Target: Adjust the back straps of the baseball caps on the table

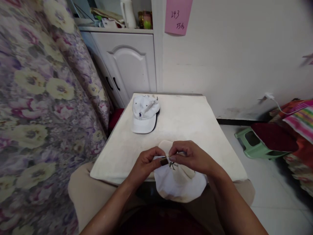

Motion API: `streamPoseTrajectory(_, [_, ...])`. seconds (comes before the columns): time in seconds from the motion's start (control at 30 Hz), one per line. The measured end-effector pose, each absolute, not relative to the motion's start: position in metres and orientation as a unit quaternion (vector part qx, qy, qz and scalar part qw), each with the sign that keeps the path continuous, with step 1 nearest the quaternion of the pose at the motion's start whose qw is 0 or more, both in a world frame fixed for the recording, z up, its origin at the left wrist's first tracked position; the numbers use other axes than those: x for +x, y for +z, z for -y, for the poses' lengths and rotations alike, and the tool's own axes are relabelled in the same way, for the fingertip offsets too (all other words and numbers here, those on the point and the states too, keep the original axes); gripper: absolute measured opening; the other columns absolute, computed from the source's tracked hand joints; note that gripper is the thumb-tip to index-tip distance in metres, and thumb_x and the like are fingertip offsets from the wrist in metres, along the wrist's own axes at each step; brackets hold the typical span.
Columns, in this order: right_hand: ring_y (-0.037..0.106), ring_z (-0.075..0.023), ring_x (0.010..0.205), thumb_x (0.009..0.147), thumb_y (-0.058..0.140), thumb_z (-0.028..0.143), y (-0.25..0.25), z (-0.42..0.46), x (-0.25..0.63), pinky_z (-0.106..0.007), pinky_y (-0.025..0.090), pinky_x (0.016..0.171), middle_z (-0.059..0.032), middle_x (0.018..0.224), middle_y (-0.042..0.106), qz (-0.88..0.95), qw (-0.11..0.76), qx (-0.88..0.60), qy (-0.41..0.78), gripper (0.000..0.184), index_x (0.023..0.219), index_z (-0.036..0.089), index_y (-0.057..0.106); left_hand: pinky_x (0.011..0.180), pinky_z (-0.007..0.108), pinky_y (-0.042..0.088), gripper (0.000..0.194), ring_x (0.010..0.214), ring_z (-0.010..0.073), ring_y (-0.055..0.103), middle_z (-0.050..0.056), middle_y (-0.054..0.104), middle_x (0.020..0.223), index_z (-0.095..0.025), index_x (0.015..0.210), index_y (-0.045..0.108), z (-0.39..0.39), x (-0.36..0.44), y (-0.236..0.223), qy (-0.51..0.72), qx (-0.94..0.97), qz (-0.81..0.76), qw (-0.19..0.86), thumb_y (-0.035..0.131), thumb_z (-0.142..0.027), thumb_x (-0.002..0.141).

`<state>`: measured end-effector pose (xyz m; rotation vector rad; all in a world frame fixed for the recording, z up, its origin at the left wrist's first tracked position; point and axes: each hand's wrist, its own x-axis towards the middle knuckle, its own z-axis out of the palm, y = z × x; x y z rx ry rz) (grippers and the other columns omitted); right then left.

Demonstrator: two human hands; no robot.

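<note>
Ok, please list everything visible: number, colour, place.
Table: one, cream, centre
Held cap: one, whitish, table's near edge
Tag: one, dark, near held cap
Resting cap: one, white, table's far left, dark brim beneath
Curtain: one, floral purple, left
Cabinet: one, white, beyond table
Jug: one, white, above cabinet
Shelf clutter: several, mixed, beside jug
Note: one, pink, wall
Plug: one, white, right wall
Stool: one, green, right
Striped cloth: one, multicoloured, right
Trousers: one, beige, near
Left hand: one, bare, at tag
Right hand: one, bare, near tag

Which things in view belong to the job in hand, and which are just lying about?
Likely in the job: lettered cap, held by left hand and right hand; table; perhaps the untouched white cap.

Seemingly just about: pink note; white jug; green stool.
</note>
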<state>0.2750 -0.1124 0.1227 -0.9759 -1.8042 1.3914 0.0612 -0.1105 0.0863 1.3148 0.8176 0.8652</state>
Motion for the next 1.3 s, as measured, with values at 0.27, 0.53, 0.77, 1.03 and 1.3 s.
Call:
streamPoseTrajectory(0.27, [0.053,-0.0128,0.069,0.088,0.064,0.025,0.117,0.107,0.276,-0.025,0.039,0.063,0.0015,0.076,0.062,0.696,0.312,-0.378,0.525,0.008,0.083,0.019,0.066,0.06,0.021,0.033,0.02,0.064,0.0096,0.045,-0.003,0.055,0.071,-0.016,0.082,0.064,0.108,0.062,0.088,0.345,0.591,-0.372,0.627,0.07,-0.035,0.085])
streamPoseTrajectory(0.53, [0.047,-0.0113,0.066,0.086,0.064,0.024,0.109,0.104,0.277,-0.025,0.035,0.06,0.0027,0.072,0.056,0.669,0.299,-0.358,0.579,0.01,0.08,0.017,0.065,0.061,0.023,0.034,0.024,0.068,0.0116,0.046,-0.002,0.056,0.074,-0.016,0.085,0.064,0.108,0.063,0.091,0.315,0.627,-0.388,0.597,0.065,-0.04,0.088])
streamPoseTrajectory(0.77, [0.047,-0.0114,0.067,0.083,0.069,0.029,0.1,0.101,0.278,-0.024,0.036,0.061,0.0022,0.075,0.057,0.588,0.335,-0.349,0.648,0.013,0.084,0.017,0.063,0.06,0.023,0.033,0.027,0.067,0.012,0.046,-0.002,0.056,0.073,-0.016,0.083,0.064,0.108,0.066,0.092,0.301,0.629,-0.408,0.589,0.066,-0.042,0.087])
streamPoseTrajectory(1.03, [0.048,-0.0136,0.073,0.084,0.067,0.026,0.102,0.105,0.277,-0.025,0.037,0.063,0.0009,0.081,0.054,0.587,0.363,-0.327,0.646,0.012,0.088,0.019,0.058,0.057,0.022,0.032,0.025,0.062,0.0108,0.045,-0.003,0.055,0.07,-0.016,0.081,0.063,0.106,0.068,0.091,0.306,0.592,-0.4,0.629,0.068,-0.04,0.085])
streamPoseTrajectory(1.3, [0.05,-0.0099,0.063,0.088,0.066,0.033,0.098,0.105,0.28,-0.023,0.039,0.057,0.003,0.077,0.054,0.584,0.355,-0.321,0.655,0.017,0.094,0.019,0.059,0.055,0.021,0.03,0.027,0.059,0.0097,0.044,-0.003,0.056,0.067,-0.014,0.079,0.063,0.105,0.07,0.091,0.3,0.568,-0.409,0.648,0.071,-0.04,0.081])
